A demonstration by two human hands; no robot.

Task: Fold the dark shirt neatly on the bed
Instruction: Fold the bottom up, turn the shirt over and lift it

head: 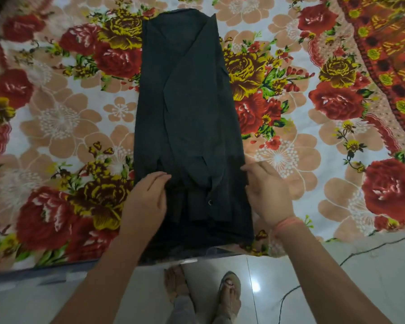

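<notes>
The dark shirt lies lengthwise on the bed as a long narrow strip, both sides folded inward and overlapping down the middle. Its near end reaches the bed's front edge, where a small metal snap shows. My left hand rests on the shirt's near left edge with its fingers fairly straight and pointing right. On the near right edge sits my right hand, fingers extended toward the cloth, a pink band on its wrist. Whether either hand pinches fabric is not visible.
The bed carries a floral sheet with red and yellow roses. An orange patterned cloth lies at the far right. Below the bed's front edge is white tiled floor, my feet in sandals, and a thin dark cord.
</notes>
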